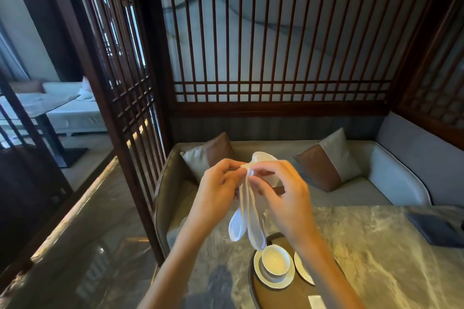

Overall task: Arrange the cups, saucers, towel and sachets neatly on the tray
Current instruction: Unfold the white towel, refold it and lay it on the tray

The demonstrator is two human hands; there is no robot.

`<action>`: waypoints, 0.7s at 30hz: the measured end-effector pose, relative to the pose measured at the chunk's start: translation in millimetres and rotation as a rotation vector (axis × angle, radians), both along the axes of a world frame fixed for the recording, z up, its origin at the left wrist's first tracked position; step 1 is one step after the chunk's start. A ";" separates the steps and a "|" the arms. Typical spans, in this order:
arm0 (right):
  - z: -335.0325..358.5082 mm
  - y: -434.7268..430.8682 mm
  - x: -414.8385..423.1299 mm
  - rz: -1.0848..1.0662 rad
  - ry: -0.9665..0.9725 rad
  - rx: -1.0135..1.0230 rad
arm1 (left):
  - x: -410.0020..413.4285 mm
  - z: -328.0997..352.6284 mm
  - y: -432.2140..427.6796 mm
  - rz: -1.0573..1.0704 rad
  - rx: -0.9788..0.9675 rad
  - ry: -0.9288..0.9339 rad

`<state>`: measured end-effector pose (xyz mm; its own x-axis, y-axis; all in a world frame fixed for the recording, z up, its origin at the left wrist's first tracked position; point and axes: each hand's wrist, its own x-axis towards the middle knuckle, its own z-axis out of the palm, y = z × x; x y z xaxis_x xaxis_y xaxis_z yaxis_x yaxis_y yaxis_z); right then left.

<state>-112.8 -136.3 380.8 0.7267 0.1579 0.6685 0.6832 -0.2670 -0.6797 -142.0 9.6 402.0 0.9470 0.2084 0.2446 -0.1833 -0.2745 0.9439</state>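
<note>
Spreading below me, the marble table (376, 258) carries the dark-rimmed tray (276, 296) toward its left side. Above the tray's far rim I hold the white towel (248, 218) in the air. My left hand (216, 188) and right hand (286, 193) both pinch its top fold, and its ends hang down. On the tray, one saucer (258, 276) bears a cup (275, 261). A second saucer (302, 271) lies just beside it, partly hidden by my right wrist. A small white sachet (315, 302) lies nearer me.

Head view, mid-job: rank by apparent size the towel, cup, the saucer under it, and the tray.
1. tray, though partly hidden and cut off by the frame
2. towel, held nearer the camera, so its size is inflated
3. saucer
4. cup
</note>
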 end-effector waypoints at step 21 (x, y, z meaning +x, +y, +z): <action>42.0 -25.6 13.6 0.101 -0.047 -0.539 | -15.1 28.3 13.3 -0.327 0.361 -0.034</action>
<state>-99.3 -161.9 422.8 0.6613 0.5542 0.5054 0.7500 -0.5003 -0.4327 -157.1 22.9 430.3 0.9389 -0.2026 0.2783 -0.3436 -0.5061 0.7911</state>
